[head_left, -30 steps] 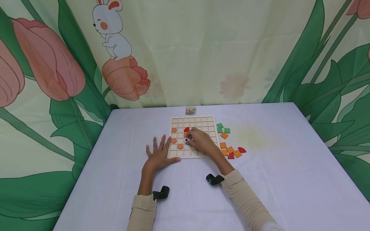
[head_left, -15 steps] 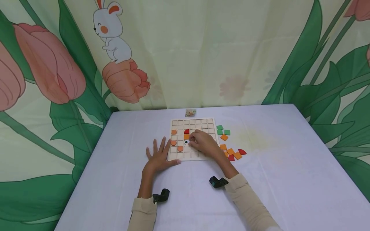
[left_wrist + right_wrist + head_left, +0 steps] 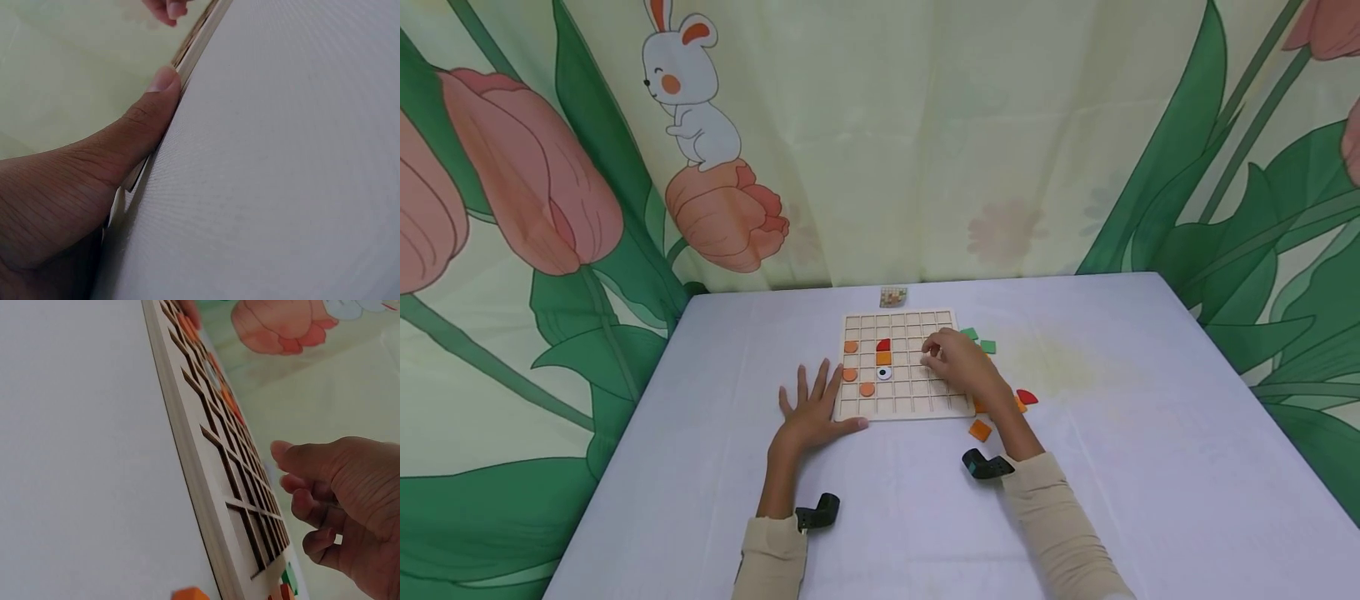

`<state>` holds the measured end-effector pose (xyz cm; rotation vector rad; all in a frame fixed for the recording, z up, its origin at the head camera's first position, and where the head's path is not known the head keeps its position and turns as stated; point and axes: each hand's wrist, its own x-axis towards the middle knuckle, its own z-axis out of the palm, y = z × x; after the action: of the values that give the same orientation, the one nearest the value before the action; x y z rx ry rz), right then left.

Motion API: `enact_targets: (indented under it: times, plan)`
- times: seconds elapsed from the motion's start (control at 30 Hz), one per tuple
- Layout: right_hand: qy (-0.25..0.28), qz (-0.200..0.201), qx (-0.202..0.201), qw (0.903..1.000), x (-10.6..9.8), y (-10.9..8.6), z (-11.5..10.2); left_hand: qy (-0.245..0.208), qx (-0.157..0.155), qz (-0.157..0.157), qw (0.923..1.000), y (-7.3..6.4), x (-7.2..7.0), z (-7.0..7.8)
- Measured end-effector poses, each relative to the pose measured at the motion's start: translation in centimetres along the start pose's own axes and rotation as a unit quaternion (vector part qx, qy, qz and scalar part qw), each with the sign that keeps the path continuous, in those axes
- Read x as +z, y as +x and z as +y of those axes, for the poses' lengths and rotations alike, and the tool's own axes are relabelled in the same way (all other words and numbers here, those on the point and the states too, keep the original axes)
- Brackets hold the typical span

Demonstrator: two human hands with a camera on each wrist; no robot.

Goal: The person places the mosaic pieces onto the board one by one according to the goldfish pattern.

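Note:
A wooden grid board (image 3: 902,408) lies on the table. My left hand (image 3: 808,415) rests spread at its lower left corner; the left wrist view shows the thumb (image 3: 140,119) along the board's edge. Over the board's right side hovers my right hand (image 3: 962,362), fingers loosely bent and holding nothing in the right wrist view. In one column sit a red quarter-round tile (image 3: 883,344), an orange square tile (image 3: 883,358) and a white round eye tile (image 3: 883,372). Several round orange tiles, such as one low on the left (image 3: 867,389), sit in the left cells.
Green tiles (image 3: 988,347) lie right of the board. A red quarter-round piece (image 3: 1027,397) and orange pieces are partly hidden by the right forearm. One loose orange square (image 3: 980,430) lies below the board's right corner. A small patterned card (image 3: 893,297) lies behind the board.
My right hand has left the eye tile and moved right, leaving it in its cell. An orange square now shows below the board's right corner, where none lay. My left hand stays put.

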<state>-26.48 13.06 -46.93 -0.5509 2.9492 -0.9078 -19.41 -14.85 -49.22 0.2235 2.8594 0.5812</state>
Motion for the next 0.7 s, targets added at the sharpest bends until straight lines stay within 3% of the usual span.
enact_targets:
  times: [0.3, 0.7]
  plan:
    - [0.019, 0.009, 0.013, 0.9997, -2.0, -1.1, 2.1, 0.004, -0.002, 0.003, 1.0000, 0.0, 0.4, -0.4]
    - [0.020, -0.022, 0.064, 0.9975, -4.5, -3.1, 4.5, -0.004, 0.002, 0.005, 1.0000, 0.0, 0.2, -0.2]
